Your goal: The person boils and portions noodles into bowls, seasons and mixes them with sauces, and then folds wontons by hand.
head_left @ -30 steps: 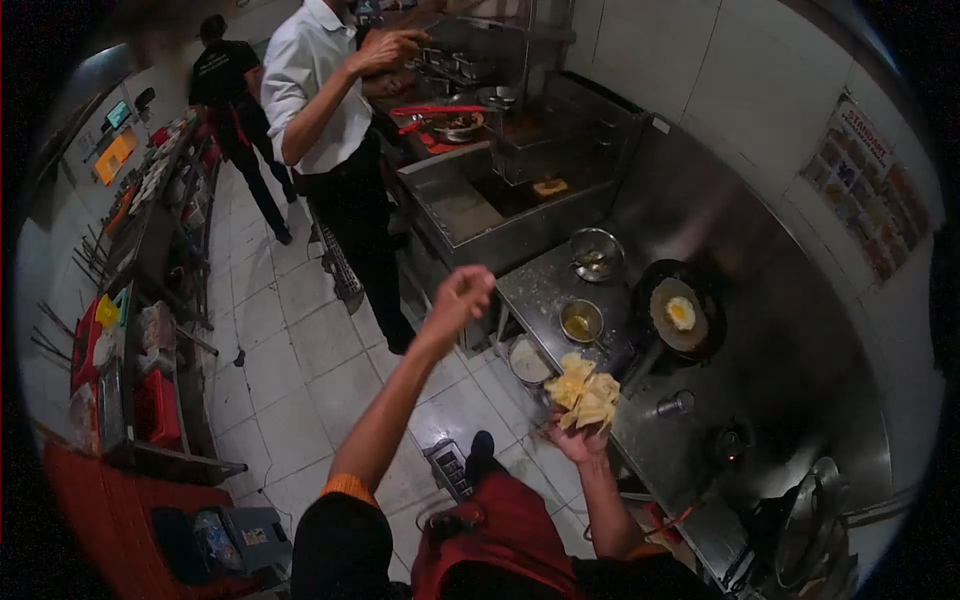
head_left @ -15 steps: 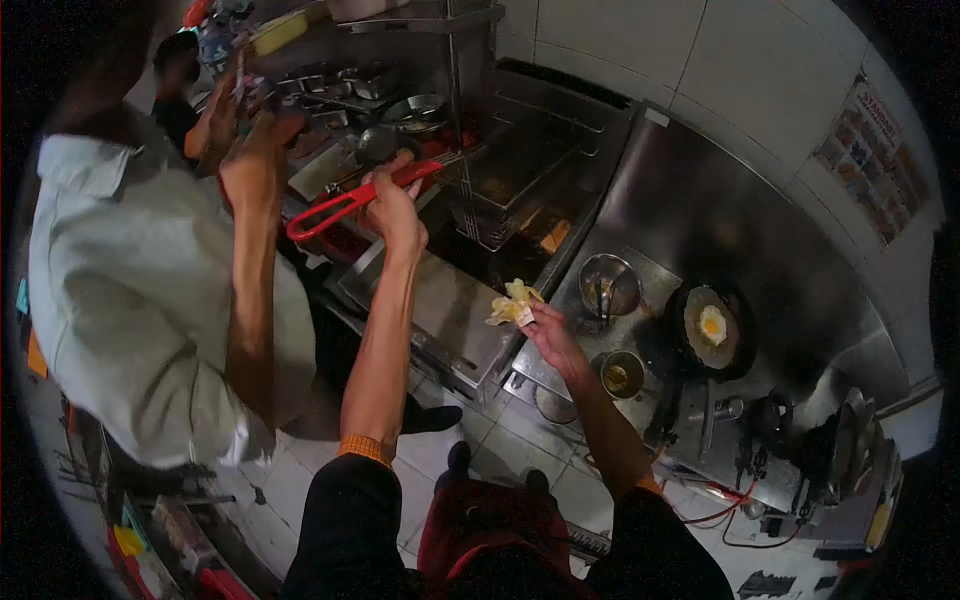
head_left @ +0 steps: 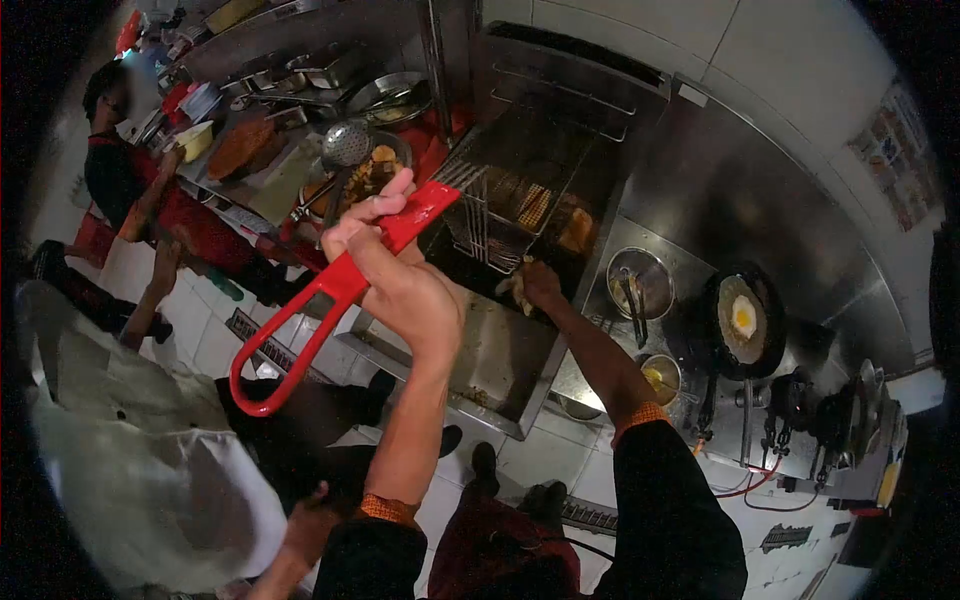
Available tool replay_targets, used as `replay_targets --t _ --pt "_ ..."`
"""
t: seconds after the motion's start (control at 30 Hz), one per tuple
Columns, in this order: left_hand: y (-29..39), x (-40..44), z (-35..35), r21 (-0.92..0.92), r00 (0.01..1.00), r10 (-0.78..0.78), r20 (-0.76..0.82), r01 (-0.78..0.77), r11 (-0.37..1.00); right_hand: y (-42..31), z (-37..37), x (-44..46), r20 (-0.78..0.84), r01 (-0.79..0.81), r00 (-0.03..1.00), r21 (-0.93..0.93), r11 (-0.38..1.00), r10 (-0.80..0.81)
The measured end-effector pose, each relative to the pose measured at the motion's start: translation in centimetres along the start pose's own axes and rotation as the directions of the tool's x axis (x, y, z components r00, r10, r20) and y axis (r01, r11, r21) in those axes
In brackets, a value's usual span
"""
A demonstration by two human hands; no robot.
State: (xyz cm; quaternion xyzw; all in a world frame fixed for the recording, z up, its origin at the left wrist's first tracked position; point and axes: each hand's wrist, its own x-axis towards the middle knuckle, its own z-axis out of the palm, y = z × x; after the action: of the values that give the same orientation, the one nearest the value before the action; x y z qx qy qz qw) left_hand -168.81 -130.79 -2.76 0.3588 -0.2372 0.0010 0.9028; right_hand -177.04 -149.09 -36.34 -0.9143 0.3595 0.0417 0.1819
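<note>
My left hand (head_left: 405, 290) is wrapped round the red handle (head_left: 325, 300) of a wire fryer basket (head_left: 485, 225). The basket hangs over the dark fryer well, its handle angled up toward me. Close by on the right, my right hand (head_left: 543, 284) is closed on a pale, crumpled piece (head_left: 519, 288) just below the basket; I cannot make out its kind. A yellowish piece (head_left: 534, 205) shows behind the wires, and an orange-brown piece (head_left: 577, 232) lies in the well beyond.
On the steel counter at right stand a metal bowl (head_left: 641, 283) with tongs, a small pot (head_left: 659, 379) and a black pan (head_left: 768, 320) holding a fried egg (head_left: 743, 317). A perforated skimmer (head_left: 348, 144) lies at left. A co-worker (head_left: 130, 420) stands close on my left, another person farther back.
My left hand and the red handle have come nearer to me. My right hand moved up toward the fryer with the pale piece. The co-worker at left has shifted downward in view.
</note>
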Motion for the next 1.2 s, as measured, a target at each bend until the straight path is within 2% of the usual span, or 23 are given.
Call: replay_targets --t 0.1,0.2,0.23,0.27,0.33,0.4,0.47,0.5,0.53,0.6,0.63,0.67,0.7,0.73,0.77,0.8,0.83,0.9,0.97,1.03,1.07,1.13,1.2 --pt "-1.1 -0.5 -2.1 0.026 0.999 -0.026 -0.042 0.027 0.999 1.1 -1.2 -2.6 -0.025 -0.033 0.999 0.016 0.999 0.033" --pt "-1.3 -2.1 -2.9 0.109 0.999 -0.036 -0.032 0.039 0.993 -0.4 -8.1 -12.3 -0.317 0.022 0.947 0.210 0.977 0.047" --pt "-0.8 -3.2 -2.6 0.265 0.997 0.028 0.066 -0.045 0.963 -1.6 -10.8 -16.8 -0.402 0.091 0.915 0.293 0.952 0.036" --pt "-1.0 -3.7 -2.6 0.188 0.999 -0.036 0.019 0.032 0.982 -3.6 -14.2 -21.8 -0.488 0.202 0.872 0.435 0.878 0.041" --pt "-1.3 -4.6 -4.1 0.250 0.996 -0.018 0.085 -0.003 0.968 -5.1 -18.5 -32.7 -0.329 0.008 0.920 0.563 0.826 0.215" --pt "0.7 -5.5 -2.5 0.318 0.996 -0.089 -0.002 0.085 0.944 -3.3 -18.0 -43.0 -0.333 -0.010 0.894 0.655 0.755 0.301" --pt "0.6 -6.6 -2.5 0.399 0.992 -0.007 -0.125 0.056 0.915 -1.0 -16.9 -53.5 -0.193 -0.230 0.831 0.735 0.637 0.522" --pt "1.7 -9.1 -1.6 0.404 0.988 -0.013 -0.156 0.075 0.912 0.4 -15.6 -59.2 -0.228 -0.289 0.758 0.722 0.629 0.611" --pt "2.7 -11.8 -0.2 0.403 0.982 -0.014 -0.189 0.090 0.911 1.8 -14.1 -64.7 -0.274 -0.340 0.676 0.708 0.619 0.685" --pt "5.6 -20.4 3.2 0.365 0.986 -0.029 -0.164 0.088 0.927 3.6 -11.4 -76.1 -0.204 -0.404 0.458 0.819 0.407 0.865" --pt "7.0 -24.1 3.9 0.299 0.983 -0.178 -0.038 0.181 0.937 4.1 -10.8 -81.2 -0.228 -0.407 0.418 0.818 0.406 0.879" --pt "7.8 -28.5 4.9 0.274 0.979 -0.200 -0.026 0.200 0.941 4.7 -10.2 -86.3 -0.226 -0.428 0.332 0.829 0.360 0.916" --pt "10.0 -33.6 7.0 0.192 0.966 -0.232 0.116 0.208 0.959 5.7 -10.3 -91.2 -0.218 -0.449 0.254 0.837 0.314 0.942" --pt "12.0 -38.5 8.6 0.109 0.937 -0.243 0.252 0.222 0.969 7.2 -10.4 -95.5 -0.229 -0.455 0.239 0.832 0.317 0.944" --pt "11.9 -42.1 9.0 0.132 0.905 -0.165 0.392 0.122 0.984 8.2 -10.5 -99.0 -0.242 -0.458 0.202 0.833 0.310 0.949" --pt "15.6 -47.0 12.9 0.073 0.900 -0.309 0.307 0.301 0.951 9.6 -10.8 -102.1 -0.259 -0.456 0.165 0.836 0.307 0.951" --pt "16.8 -50.6 15.1 0.071 0.870 -0.339 0.358 0.336 0.939 12.0 -10.5 -104.8 -0.299 -0.368 0.169 0.865 0.342 0.939" --pt "19.0 -58.1 19.1 0.068 0.835 -0.355 0.421 0.361 0.930 17.5 -10.8 -109.4 -0.245 -0.361 0.159 0.887 0.288 0.956" --pt "20.7 -65.5 23.2 -0.056 0.694 -0.304 0.653 0.445 0.894 24.3 -11.1 -113.5 -0.208 -0.363 0.157 0.897 0.253 0.965" --pt "21.5 -72.5 26.8 -0.100 0.638 -0.283 0.716 0.496 0.863 31.3 -10.6 -117.7 -0.387 -0.315 0.271 0.830 0.461 0.882" --pt "21.7 -76.3 28.5 -0.119 0.574 -0.269 0.773 0.548 0.828 34.5 -10.6 -120.2 -0.391 -0.315 0.259 0.830 0.459 0.883" --pt "22.0 -85.7 33.0 -0.173 0.584 -0.185 0.790 0.502 0.847 40.7 -11.6 -125.5 -0.467 -0.392 0.305 0.732 0.556 0.830" --pt "22.7 -97.0 38.4 -0.112 0.580 -0.183 0.794 0.435 0.893 46.4 -12.3 -132.6 -0.414 -0.477 0.305 0.713 0.514 0.858"
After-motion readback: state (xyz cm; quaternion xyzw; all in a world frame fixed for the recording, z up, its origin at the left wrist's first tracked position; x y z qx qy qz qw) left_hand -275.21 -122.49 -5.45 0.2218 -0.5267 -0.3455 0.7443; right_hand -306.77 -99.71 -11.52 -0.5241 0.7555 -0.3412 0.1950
